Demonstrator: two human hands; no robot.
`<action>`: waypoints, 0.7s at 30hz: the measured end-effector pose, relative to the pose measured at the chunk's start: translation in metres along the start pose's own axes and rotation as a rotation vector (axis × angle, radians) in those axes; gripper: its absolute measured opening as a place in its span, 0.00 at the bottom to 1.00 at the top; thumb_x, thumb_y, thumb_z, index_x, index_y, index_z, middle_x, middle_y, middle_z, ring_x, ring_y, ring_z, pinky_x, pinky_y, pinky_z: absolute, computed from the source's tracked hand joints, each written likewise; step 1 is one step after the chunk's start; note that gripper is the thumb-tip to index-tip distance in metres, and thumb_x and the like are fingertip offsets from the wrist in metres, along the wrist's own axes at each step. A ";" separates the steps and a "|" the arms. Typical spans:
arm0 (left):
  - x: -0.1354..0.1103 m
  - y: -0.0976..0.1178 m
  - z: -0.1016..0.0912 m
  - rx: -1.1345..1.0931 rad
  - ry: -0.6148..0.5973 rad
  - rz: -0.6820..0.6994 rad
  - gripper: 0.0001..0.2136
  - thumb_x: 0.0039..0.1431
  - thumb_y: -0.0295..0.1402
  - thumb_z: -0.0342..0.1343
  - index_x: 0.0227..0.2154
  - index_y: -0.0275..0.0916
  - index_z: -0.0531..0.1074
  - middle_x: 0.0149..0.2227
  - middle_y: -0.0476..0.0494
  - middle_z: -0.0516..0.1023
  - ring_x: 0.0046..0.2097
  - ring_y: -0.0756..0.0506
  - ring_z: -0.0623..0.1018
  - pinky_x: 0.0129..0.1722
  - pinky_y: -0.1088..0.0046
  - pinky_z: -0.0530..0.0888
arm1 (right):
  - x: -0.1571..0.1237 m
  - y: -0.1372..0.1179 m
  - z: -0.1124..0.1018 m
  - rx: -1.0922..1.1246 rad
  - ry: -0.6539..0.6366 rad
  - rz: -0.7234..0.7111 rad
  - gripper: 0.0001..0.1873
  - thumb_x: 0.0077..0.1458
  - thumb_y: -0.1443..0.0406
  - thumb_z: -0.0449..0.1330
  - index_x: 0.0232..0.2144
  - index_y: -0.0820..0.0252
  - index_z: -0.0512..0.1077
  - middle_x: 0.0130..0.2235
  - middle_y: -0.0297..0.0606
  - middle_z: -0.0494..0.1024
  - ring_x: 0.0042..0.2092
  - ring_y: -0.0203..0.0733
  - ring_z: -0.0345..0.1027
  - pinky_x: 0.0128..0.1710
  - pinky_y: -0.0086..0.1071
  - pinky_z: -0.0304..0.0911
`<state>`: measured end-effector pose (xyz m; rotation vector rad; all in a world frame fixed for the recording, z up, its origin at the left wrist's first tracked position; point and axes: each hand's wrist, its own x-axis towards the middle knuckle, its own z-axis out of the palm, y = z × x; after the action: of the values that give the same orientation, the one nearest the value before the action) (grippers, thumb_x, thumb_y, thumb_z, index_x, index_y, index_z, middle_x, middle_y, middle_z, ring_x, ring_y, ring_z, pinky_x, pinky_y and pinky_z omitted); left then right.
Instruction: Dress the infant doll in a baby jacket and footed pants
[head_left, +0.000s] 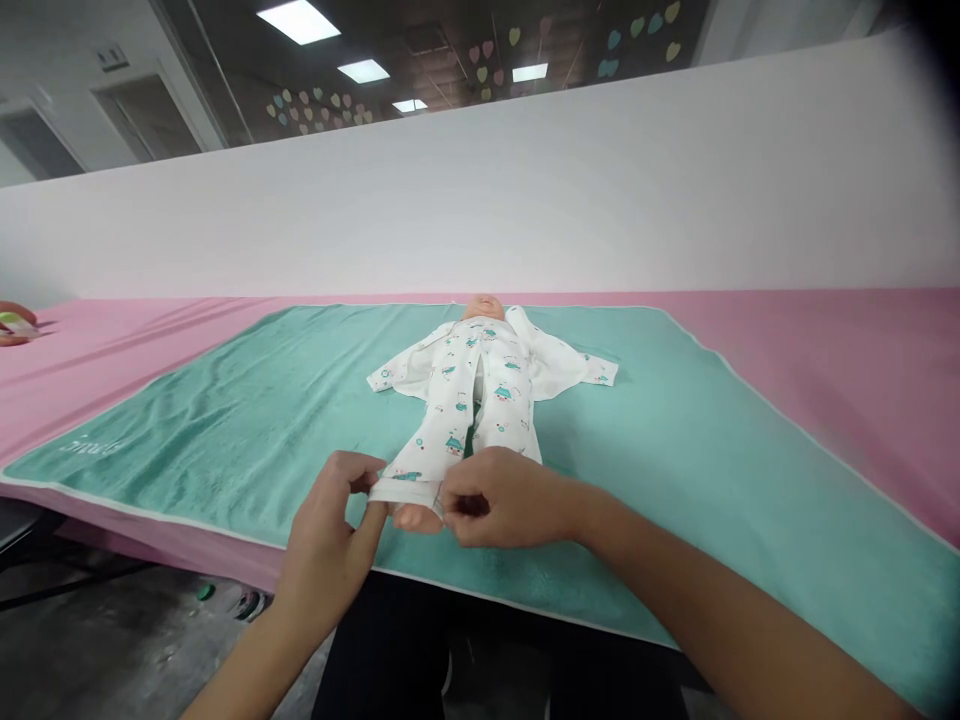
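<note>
A baby doll (485, 306) lies on its back on a green towel, its head toward the white wall. It wears a white printed romper (506, 385) with green and teal figures, the sleeves spread out to both sides and a gap down the middle of the front. My left hand (330, 530) pinches the left edge of the romper's leg cuff. My right hand (510, 497) pinches the same cuff at its right edge. Between the hands the doll's foot (417, 518) pokes out below the cuff. My right hand hides the end of the other leg.
The green towel (645, 440) covers the middle of a pink table cover (847, 360). A low white wall (480, 210) runs along the back. An orange and green object (15, 322) sits at the far left. The towel's front edge hangs close above my legs.
</note>
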<state>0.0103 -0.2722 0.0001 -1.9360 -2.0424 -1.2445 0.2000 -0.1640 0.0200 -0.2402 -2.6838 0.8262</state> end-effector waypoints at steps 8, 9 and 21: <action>-0.008 0.016 0.005 -0.026 0.001 0.266 0.11 0.57 0.22 0.49 0.41 0.42 0.65 0.39 0.46 0.67 0.41 0.49 0.70 0.39 0.73 0.70 | 0.006 -0.004 0.014 -0.196 0.245 0.077 0.19 0.54 0.49 0.54 0.30 0.59 0.62 0.32 0.32 0.69 0.30 0.32 0.59 0.27 0.27 0.47; -0.004 0.021 0.006 -0.033 0.030 0.283 0.11 0.57 0.21 0.50 0.41 0.42 0.65 0.39 0.46 0.67 0.41 0.49 0.70 0.39 0.73 0.70 | 0.006 -0.003 0.014 -0.208 0.264 0.069 0.16 0.55 0.52 0.54 0.29 0.60 0.62 0.32 0.32 0.69 0.31 0.32 0.59 0.28 0.27 0.48; -0.021 -0.003 0.011 0.150 -0.028 0.317 0.14 0.56 0.21 0.49 0.45 0.39 0.64 0.42 0.42 0.64 0.40 0.49 0.71 0.36 0.74 0.71 | 0.002 -0.004 -0.002 0.175 -0.099 0.131 0.12 0.50 0.59 0.58 0.23 0.60 0.65 0.23 0.27 0.67 0.26 0.28 0.59 0.25 0.24 0.52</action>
<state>0.0171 -0.2830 -0.0204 -2.1088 -1.6957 -0.9700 0.1981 -0.1661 0.0246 -0.3450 -2.6877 1.1337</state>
